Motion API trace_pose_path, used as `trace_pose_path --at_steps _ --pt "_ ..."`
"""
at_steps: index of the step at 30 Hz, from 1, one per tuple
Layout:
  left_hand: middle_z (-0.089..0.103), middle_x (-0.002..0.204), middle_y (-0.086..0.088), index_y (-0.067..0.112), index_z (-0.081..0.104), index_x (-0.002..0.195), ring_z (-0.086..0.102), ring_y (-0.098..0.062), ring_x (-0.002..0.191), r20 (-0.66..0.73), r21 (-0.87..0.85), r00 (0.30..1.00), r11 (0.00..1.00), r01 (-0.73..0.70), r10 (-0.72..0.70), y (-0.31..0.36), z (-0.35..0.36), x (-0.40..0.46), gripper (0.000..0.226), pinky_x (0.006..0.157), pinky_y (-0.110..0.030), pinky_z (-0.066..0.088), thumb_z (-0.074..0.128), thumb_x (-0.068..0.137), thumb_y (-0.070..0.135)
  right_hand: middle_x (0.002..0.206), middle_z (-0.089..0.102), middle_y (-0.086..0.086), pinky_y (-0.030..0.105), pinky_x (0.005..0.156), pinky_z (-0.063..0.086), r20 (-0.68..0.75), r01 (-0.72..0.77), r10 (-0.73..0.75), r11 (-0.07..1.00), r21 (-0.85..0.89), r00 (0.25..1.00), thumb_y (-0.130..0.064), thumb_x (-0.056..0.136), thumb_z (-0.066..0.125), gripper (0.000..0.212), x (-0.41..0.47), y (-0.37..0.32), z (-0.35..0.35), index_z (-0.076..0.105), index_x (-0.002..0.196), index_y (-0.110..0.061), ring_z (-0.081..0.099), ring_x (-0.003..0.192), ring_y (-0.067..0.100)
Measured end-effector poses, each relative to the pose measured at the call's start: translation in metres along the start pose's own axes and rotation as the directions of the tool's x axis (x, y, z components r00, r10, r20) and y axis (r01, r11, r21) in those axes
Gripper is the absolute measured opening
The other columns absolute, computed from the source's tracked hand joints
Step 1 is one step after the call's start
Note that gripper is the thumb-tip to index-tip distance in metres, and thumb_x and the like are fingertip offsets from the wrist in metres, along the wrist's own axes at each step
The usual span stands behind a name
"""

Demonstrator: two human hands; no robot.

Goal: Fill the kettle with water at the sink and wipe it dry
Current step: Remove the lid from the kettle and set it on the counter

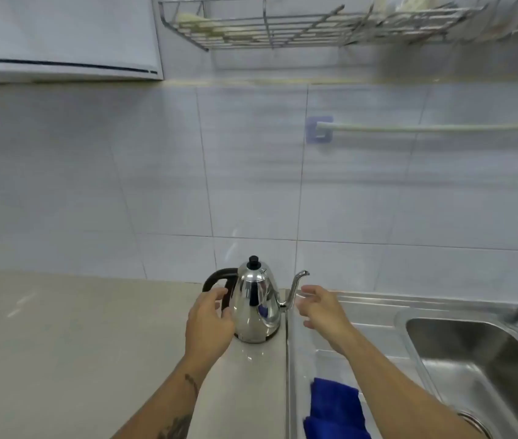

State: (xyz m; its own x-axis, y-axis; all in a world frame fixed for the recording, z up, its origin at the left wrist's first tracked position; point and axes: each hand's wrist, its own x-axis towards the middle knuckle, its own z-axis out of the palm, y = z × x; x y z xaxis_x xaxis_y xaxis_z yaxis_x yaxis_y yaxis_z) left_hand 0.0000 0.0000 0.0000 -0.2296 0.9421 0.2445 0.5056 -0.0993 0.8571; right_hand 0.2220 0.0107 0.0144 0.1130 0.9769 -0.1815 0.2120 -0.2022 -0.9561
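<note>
Shiny, slippery steel kettle (256,307) at frame centre is best held by its curved black handle (218,285); both hands, left hand (208,323) and right hand (322,308), are spread apart, holding nothing.

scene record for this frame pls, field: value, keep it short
kettle: steel kettle upright on the counter, lid on, spout pointing toward the sink
left hand: left hand open, at the black handle, grip not closed
right hand: right hand open, beside the spout, touching nothing
cloth: blue cloth on the drainboard, under the right forearm
sink: sink at right, no water seen running
task stage: filling not yet begun
</note>
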Motion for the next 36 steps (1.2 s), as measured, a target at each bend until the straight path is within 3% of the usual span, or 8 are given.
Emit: trace_pose_path --at_steps 5,7,13,18,22,26,34,36 --pt "0.048 0.122 0.016 0.029 0.053 0.129 0.053 -0.009 0.108 0.043 0.066 0.999 0.997 -0.035 0.033 -0.016 0.012 0.032 0.046 0.09 -0.026 0.044 0.058 0.088 0.01 0.123 0.057 0.003 0.042 0.096 0.053 -0.085 -0.076 0.09 0.985 0.158 0.992 -0.01 0.093 0.061 0.045 0.036 0.002 0.012 0.049 0.136 -0.018 0.058 0.097 0.012" --pt "0.046 0.122 0.018 0.035 0.051 0.127 0.049 -0.008 0.113 0.051 0.112 0.995 0.989 -0.096 0.091 -0.024 0.016 0.049 0.049 0.09 -0.026 0.043 0.057 0.086 0.009 0.117 0.06 0.0 0.046 0.102 0.05 -0.114 -0.088 0.112 0.976 0.201 0.987 -0.007 0.093 0.06 0.042 0.051 0.005 0.019 0.051 0.133 -0.018 0.059 0.099 0.014" --pt "0.048 0.135 0.011 0.028 0.055 0.127 0.042 -0.014 0.124 0.07 0.277 0.962 0.922 -0.271 0.262 -0.053 0.036 0.093 0.053 0.103 -0.033 0.04 0.062 0.08 0.005 0.094 0.069 0.001 0.052 0.1 0.051 -0.241 -0.056 0.11 0.974 0.218 0.964 -0.005 0.092 0.057 0.018 0.083 0.022 0.031 0.066 0.095 -0.02 0.067 0.102 0.028" --pt "0.058 0.119 0.012 0.025 0.064 0.113 0.053 -0.012 0.115 0.0 0.168 0.951 0.938 -0.304 0.308 -0.066 0.05 0.109 0.045 0.1 -0.033 0.045 0.062 0.078 -0.003 0.089 0.067 0.007 0.053 0.096 0.052 -0.263 -0.044 0.113 0.966 0.253 0.958 -0.004 0.095 0.056 0.014 0.094 0.038 0.037 0.066 0.092 -0.015 0.063 0.089 0.025" --pt "0.058 0.11 0.018 0.023 0.069 0.105 0.06 -0.015 0.104 -0.021 0.117 0.939 0.934 -0.339 0.343 -0.069 0.047 0.115 0.044 0.095 -0.026 0.045 0.06 0.075 -0.007 0.101 0.072 0.009 0.041 0.089 0.056 -0.261 -0.036 0.123 0.949 0.314 0.957 -0.005 0.097 0.055 0.016 0.094 0.045 0.045 0.068 0.101 -0.013 0.068 0.098 0.025" --pt "0.063 0.103 0.015 0.028 0.069 0.097 0.062 -0.018 0.099 0.014 0.025 0.958 0.958 -0.285 0.285 -0.066 0.042 0.12 0.051 0.09 -0.034 0.051 0.057 0.072 -0.014 0.093 0.071 0.004 0.039 0.087 0.058 -0.278 0.001 0.115 0.923 0.384 0.954 0.0 0.097 0.054 0.023 0.087 0.042 0.05 0.07 0.095 -0.017 0.067 0.086 0.017" --pt "0.065 0.094 0.024 0.03 0.069 0.092 0.052 -0.002 0.099 0.066 0.079 0.963 0.96 -0.267 0.262 -0.056 0.007 0.07 0.049 0.085 -0.007 0.037 0.061 0.072 -0.014 0.091 0.068 0.005 0.037 0.082 0.057 -0.247 0.002 0.121 0.894 0.447 0.961 0.004 0.098 0.052 0.028 0.032 0.041 0.051 0.07 0.096 -0.017 0.064 0.08 0.015" --pt "0.064 0.099 0.026 0.029 0.069 0.091 0.051 0.001 0.101 0.054 0.077 0.969 0.967 -0.243 0.239 -0.057 -0.003 0.053 0.048 0.084 -0.007 0.036 0.061 0.073 -0.014 0.092 0.069 0.005 0.04 0.086 0.057 -0.231 -0.001 0.112 0.901 0.434 0.966 0.002 0.098 0.053 0.029 0.015 0.045 0.054 0.069 0.094 -0.021 0.064 0.082 0.016"
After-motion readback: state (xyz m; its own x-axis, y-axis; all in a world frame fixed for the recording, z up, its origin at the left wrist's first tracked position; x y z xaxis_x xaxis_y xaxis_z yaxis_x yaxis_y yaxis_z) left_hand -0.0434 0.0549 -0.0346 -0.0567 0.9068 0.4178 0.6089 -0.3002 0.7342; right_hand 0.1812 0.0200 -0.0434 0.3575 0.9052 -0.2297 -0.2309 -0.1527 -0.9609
